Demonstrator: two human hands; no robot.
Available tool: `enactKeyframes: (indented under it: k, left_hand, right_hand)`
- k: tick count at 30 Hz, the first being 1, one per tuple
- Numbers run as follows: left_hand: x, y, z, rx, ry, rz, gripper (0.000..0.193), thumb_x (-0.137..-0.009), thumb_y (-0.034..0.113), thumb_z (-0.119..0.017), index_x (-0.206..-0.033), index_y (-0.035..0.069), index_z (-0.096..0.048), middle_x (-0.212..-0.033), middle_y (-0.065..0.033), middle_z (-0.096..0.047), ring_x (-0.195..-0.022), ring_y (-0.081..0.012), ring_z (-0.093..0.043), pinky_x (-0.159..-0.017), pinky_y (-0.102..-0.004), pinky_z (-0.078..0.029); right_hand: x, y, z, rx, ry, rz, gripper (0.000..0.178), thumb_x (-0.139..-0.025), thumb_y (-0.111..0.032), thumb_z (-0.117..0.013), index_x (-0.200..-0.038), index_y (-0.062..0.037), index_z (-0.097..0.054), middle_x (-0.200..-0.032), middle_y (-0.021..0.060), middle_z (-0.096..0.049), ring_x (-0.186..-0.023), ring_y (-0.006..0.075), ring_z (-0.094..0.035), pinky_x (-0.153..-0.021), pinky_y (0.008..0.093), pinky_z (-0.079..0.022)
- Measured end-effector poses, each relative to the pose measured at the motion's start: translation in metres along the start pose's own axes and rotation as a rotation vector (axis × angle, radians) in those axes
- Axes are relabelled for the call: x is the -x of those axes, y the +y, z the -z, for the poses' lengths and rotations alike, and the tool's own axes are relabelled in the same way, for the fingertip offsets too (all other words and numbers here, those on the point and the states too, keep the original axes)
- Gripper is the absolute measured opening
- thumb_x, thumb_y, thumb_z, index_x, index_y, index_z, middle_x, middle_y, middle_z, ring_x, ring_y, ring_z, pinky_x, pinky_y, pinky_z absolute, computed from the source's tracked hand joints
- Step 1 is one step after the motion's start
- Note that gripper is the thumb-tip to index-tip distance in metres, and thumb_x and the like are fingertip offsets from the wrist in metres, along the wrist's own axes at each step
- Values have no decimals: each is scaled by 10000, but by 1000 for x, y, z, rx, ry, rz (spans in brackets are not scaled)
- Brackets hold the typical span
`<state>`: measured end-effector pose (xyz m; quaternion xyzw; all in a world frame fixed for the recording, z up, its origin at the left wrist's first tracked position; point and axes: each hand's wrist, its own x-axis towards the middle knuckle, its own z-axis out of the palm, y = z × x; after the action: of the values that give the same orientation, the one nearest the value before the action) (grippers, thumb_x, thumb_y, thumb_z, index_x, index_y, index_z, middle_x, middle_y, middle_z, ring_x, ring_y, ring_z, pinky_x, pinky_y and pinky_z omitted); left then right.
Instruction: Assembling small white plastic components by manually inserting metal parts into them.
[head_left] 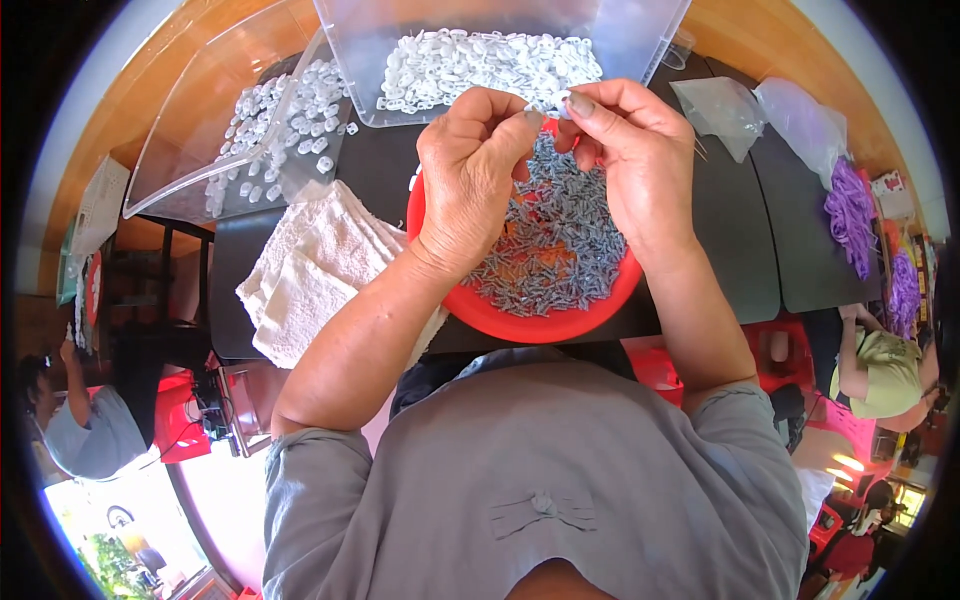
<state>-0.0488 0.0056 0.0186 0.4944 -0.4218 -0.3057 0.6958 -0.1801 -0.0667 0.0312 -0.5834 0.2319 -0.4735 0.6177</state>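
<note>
From the head view I see both hands raised together over the red bowl [520,322], which sits on the dark worktop [740,240] just in front of me. My left hand [470,170] is curled, its fingertips pinched narrow toward the right hand [625,160]. The right hand's thumb and forefinger are closed on a small white plastic piece [556,103], held between the two hands above the far rim of the bowl. Whether the left fingers also grip that piece or only touch it I cannot tell, since the fingers hide the contact.

The bowl is heaped with small grey pins [560,240] (a few orange ones mixed in). Just beyond the hands, at the far edge, stands a clear plastic bin [630,40] holding a layer of white pieces like the one being held. To its left a second clear bin [190,130] lies tilted, with more white pieces scattered along its lower side. A folded white towel [300,270] lies on the worktop left of the bowl, touching my left forearm. On the far right are crumpled clear bags [760,110] and, beyond them, bundles of purple strands [850,210]. Other people sit at the left and right edges, well apart from my hands.
</note>
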Motion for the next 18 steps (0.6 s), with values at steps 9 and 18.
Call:
enactKeyframes:
  k: [9, 18]
  left_hand:
    - [1, 4, 0, 24, -4, 39, 107, -868, 91, -624, -865, -16, -622, -651, 0, -577, -544, -48, -514, -458, -205, -419]
    - [-1, 1, 0, 31, -31, 64, 105, -873, 84, -624, -877, -21, -623, -670, -5, -579, -553, -47, -515, -439, -201, -410]
  right_hand:
    - [-1, -3, 0, 154, 83, 99, 106, -886, -47, -626, -975, 5, -653, -842, 53, -661, -699, 101, -599, -576, 203, -422]
    - [-7, 7, 6, 745, -100, 574, 86, -907, -14, -591, -989, -3, -614, -886, 18, -645, -730, 77, -567, -618, 223, -469]
